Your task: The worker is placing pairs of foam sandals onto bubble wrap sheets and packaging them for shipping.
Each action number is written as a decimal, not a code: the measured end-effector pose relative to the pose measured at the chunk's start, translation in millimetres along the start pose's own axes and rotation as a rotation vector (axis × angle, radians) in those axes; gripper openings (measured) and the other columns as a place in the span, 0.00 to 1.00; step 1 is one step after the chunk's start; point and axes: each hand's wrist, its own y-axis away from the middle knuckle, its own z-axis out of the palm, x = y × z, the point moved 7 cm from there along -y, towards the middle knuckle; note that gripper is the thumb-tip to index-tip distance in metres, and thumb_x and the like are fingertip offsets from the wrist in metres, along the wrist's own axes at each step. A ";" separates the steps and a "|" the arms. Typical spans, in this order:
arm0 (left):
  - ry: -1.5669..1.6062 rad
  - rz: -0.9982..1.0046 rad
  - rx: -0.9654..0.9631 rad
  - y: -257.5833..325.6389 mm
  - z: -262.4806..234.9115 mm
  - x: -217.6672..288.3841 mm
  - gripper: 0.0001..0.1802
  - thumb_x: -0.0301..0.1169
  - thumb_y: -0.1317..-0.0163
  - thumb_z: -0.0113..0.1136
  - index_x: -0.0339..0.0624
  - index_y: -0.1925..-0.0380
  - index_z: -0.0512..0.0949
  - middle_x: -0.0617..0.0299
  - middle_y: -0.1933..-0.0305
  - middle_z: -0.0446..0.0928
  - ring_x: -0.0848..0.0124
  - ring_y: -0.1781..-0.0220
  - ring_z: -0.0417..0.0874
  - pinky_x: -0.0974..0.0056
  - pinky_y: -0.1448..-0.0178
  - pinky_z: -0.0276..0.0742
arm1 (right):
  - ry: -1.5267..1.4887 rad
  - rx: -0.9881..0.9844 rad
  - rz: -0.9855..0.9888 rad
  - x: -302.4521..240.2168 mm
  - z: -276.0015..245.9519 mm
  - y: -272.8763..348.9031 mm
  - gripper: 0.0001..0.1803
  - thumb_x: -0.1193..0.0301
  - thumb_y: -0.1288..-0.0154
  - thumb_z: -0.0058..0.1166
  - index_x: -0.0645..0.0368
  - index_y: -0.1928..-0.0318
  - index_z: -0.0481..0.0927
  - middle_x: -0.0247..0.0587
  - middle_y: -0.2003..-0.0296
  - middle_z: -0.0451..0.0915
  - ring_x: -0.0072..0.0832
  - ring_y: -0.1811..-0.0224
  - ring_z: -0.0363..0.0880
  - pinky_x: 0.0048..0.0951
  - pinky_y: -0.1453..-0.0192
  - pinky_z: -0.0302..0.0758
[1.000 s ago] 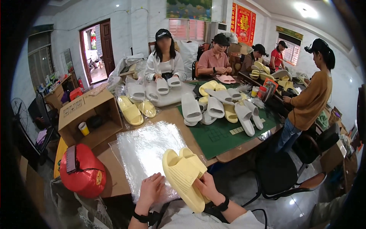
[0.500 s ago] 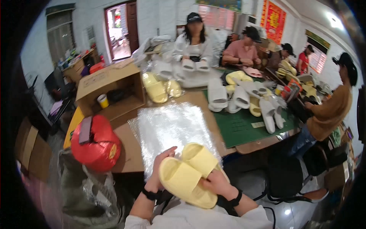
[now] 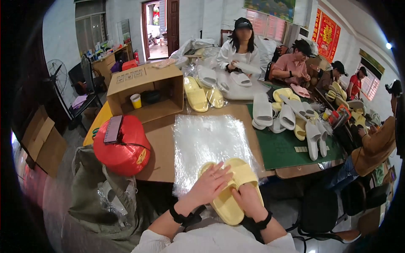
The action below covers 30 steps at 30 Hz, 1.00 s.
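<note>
left hand (image 3: 209, 184): flat, fingers spread | right hand (image 3: 249, 199): curled, gripping

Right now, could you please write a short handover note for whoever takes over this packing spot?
Left hand: flat on top of the yellow slippers, fingers spread.
Right hand: grip on the pair's near side.
The pair lies stacked at the near edge of the clear plastic bag, which lies flat on the table.
Done: pair put together.
Left: the slippers do not look bagged yet.
</note>
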 end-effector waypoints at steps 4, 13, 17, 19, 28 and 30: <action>0.084 0.049 -0.105 -0.8 5.0 13.2 0.22 0.33 0.27 0.52 0.47 0.34 0.74 0.60 0.26 0.67 0.54 0.22 0.61 0.48 0.20 0.54 | -0.026 0.009 -0.133 26.3 47.3 -34.5 0.11 0.67 0.27 0.51 0.65 0.59 0.78 0.52 0.63 0.80 0.49 0.60 0.80 0.44 0.56 0.77; 0.166 0.101 -0.097 -5.7 -29.7 17.9 0.22 0.25 0.33 0.56 0.44 0.38 0.77 0.58 0.31 0.73 0.57 0.24 0.67 0.49 0.22 0.60 | 0.394 0.114 -0.223 35.7 114.3 -163.6 0.24 0.71 0.26 0.45 0.61 0.32 0.69 0.51 0.40 0.75 0.45 0.37 0.73 0.45 0.32 0.69; -0.015 0.037 0.071 11.8 -44.9 -13.0 0.25 0.25 0.38 0.58 0.43 0.38 0.77 0.54 0.29 0.71 0.48 0.25 0.65 0.47 0.24 0.61 | 0.020 0.219 0.056 -1.2 73.1 -159.6 0.26 0.66 0.34 0.56 0.65 0.39 0.71 0.56 0.49 0.74 0.49 0.42 0.73 0.46 0.43 0.74; -0.160 -0.171 0.209 21.2 -54.5 -23.0 0.31 0.28 0.44 0.63 0.42 0.37 0.74 0.45 0.27 0.65 0.42 0.25 0.63 0.47 0.24 0.62 | 0.084 0.353 -0.151 -11.7 59.6 -120.9 0.32 0.63 0.36 0.60 0.66 0.36 0.69 0.57 0.45 0.74 0.52 0.40 0.71 0.45 0.39 0.73; 0.024 -0.656 0.383 128.2 -42.9 -108.5 0.31 0.22 0.40 0.58 0.38 0.34 0.70 0.48 0.56 0.76 0.60 0.63 0.80 0.57 0.57 0.77 | -0.511 -0.341 -0.015 -12.4 -25.0 -5.0 0.16 0.65 0.32 0.60 0.55 0.46 0.83 0.44 0.63 0.84 0.35 0.62 0.83 0.32 0.54 0.80; 0.158 -0.795 0.449 132.7 -46.7 -114.8 0.25 0.22 0.34 0.56 0.39 0.35 0.73 0.58 0.74 0.76 0.72 0.74 0.80 0.63 0.68 0.76 | -0.320 0.050 0.019 11.4 -53.3 -9.7 0.16 0.67 0.32 0.60 0.50 0.45 0.83 0.41 0.62 0.85 0.34 0.65 0.83 0.32 0.58 0.80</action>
